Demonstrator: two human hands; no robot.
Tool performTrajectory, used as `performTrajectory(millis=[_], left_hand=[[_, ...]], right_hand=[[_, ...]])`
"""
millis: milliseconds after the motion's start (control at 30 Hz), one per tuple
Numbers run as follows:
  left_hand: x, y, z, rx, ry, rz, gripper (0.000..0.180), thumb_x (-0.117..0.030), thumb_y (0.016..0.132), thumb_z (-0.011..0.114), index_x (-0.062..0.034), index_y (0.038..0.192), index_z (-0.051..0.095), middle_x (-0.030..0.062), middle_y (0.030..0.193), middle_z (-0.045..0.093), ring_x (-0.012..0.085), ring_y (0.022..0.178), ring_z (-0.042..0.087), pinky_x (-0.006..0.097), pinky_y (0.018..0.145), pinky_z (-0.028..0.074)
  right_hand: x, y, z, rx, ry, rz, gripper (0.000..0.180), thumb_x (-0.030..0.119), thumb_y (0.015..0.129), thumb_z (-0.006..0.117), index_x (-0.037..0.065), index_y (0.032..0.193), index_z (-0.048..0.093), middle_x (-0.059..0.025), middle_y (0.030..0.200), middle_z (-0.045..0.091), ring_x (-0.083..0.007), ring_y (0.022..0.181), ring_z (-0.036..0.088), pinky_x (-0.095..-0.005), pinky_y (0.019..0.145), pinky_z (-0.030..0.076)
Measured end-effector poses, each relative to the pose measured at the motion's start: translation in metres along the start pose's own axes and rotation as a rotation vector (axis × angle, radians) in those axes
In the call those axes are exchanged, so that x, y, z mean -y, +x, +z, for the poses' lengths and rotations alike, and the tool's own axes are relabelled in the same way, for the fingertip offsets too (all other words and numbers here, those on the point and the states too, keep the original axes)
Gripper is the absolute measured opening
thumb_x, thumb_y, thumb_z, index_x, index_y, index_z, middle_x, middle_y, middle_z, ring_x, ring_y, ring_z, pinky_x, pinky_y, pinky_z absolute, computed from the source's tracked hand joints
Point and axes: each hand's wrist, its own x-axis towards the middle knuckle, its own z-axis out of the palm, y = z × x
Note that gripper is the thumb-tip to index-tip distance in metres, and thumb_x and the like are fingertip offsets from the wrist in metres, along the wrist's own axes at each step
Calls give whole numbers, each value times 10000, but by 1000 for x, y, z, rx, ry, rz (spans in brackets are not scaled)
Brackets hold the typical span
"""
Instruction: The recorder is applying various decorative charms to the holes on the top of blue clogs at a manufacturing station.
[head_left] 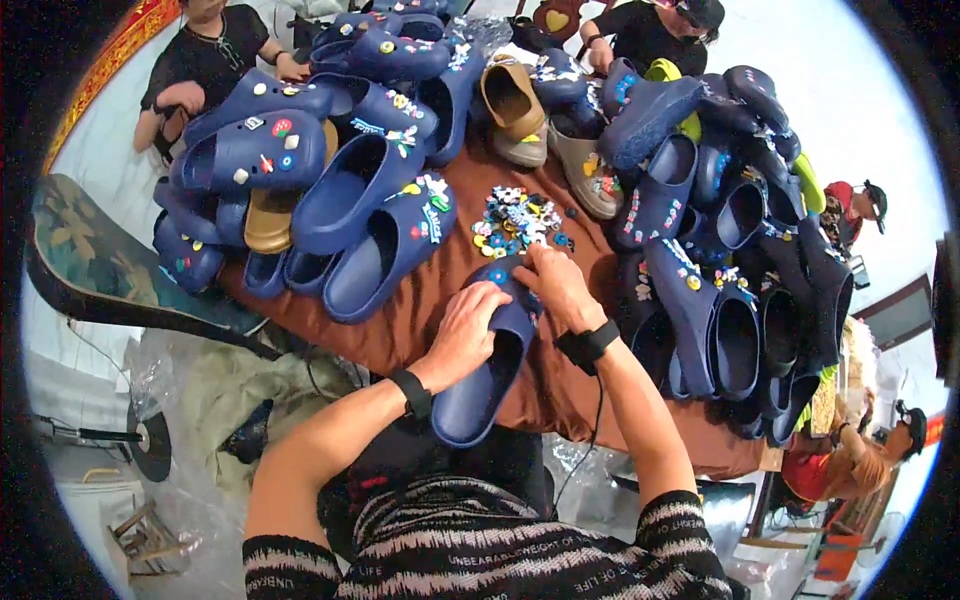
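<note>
A navy blue clog (478, 385) lies at the table's near edge, heel toward me, with a few charms on its toe. My left hand (468, 325) is closed round the clog's left side, with its fingers over the upper. At the right of the toe, my right hand (562, 288) is bent in, its thumb on the upper and its curled fingers at the front. Whether a small charm sits between those fingers is hidden. Just beyond the toe is a loose pile of small colourful shoe charms (515, 222). Both wrists wear black bands.
Decorated navy clogs (385, 245) are heaped at the left, and another heap (665, 190) fills the right. A tan clog (515, 100) stands at the back middle. Brown cloth (400, 330) covers the table. People (225, 50) sit across and to the right. A camouflage-covered chair (110, 250) is at left.
</note>
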Motion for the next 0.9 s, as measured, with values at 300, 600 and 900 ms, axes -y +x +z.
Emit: performTrajectory(millis=[300, 600, 900], left_hand=[[0, 4, 1, -29, 1, 19, 537, 126, 676, 547, -23, 1191, 561, 172, 1274, 529, 389, 1287, 471, 465, 1126, 366], [1, 2, -1, -39, 3, 20, 535, 121, 680, 550, -36, 1192, 567, 165, 1259, 540, 380, 1279, 479, 468, 1122, 367], [0, 5, 0, -20, 11, 5, 531, 125, 677, 548, -41, 1181, 577, 156, 1267, 545, 377, 1284, 476, 471, 1126, 359]], right_hand=[[20, 13, 12, -17, -377, 6, 135, 151, 863, 596, 50, 829, 679, -192, 749, 713, -335, 684, 727, -448, 604, 579], [11, 7, -4, 66, 5, 124, 236, 247, 833, 647, 61, 976, 617, -206, 922, 714, -403, 904, 692, -519, 777, 535], [11, 27, -11, 238, -31, 175, 308, 368, 809, 684, 98, 955, 706, -179, 928, 730, -364, 917, 708, -489, 791, 550]])
